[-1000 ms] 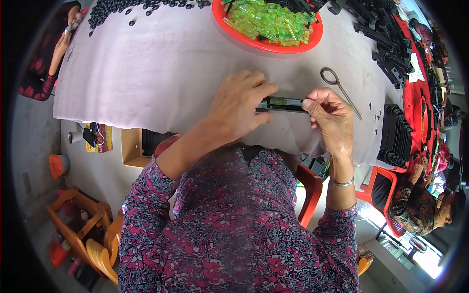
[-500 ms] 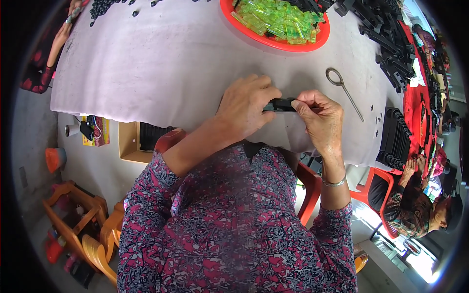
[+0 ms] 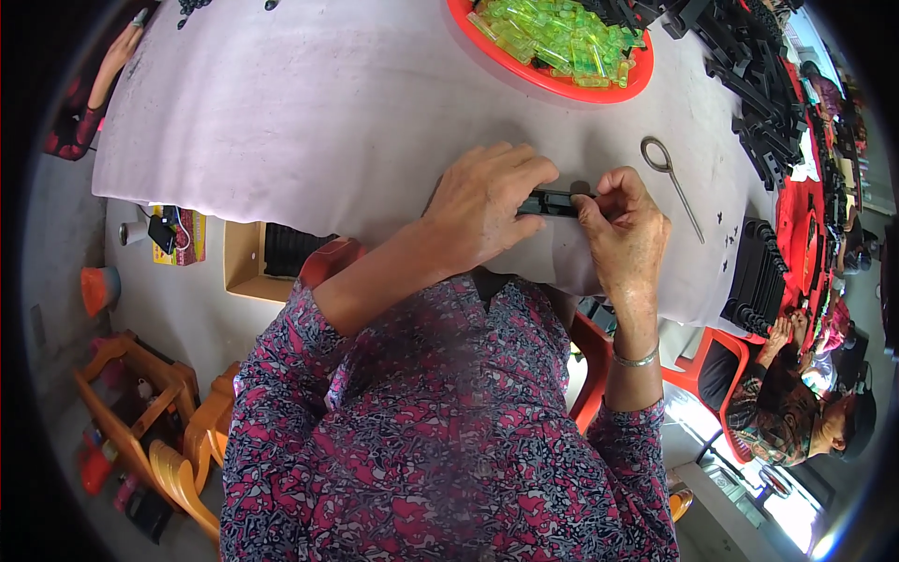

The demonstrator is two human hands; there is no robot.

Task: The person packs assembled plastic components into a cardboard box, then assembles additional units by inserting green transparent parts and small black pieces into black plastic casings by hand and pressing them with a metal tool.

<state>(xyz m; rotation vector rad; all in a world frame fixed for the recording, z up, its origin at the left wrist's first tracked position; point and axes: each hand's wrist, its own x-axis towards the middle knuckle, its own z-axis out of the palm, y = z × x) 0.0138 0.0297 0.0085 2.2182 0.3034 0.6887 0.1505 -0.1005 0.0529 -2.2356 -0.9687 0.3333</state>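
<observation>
Between my two hands, above the near edge of the cloth-covered table, is a narrow black plastic part (image 3: 554,203). Its left end sits in the thumb and fingers of my left hand (image 3: 482,206). My right hand (image 3: 632,234) pinches the right end with thumb and bent forefinger. Both hands are closed, and the fingers cover the part's ends. Whether a smaller piece is in my right fingertips I cannot tell. To the right of my right hand lies a metal rod with a ring handle (image 3: 682,192).
A red tray (image 3: 524,80) of clear green pieces (image 3: 562,42) stands at the back. Black plastic parts (image 3: 744,84) are heaped far right, with small black crosses (image 3: 729,242) and stacked black pieces (image 3: 754,281) nearer. Another person's arm (image 3: 108,75) is left; a seated person (image 3: 777,412) is right.
Both hands stay on the black part, and more of its top now shows between them. The whole view has shifted slightly, so the tray and rod appear farther right.
</observation>
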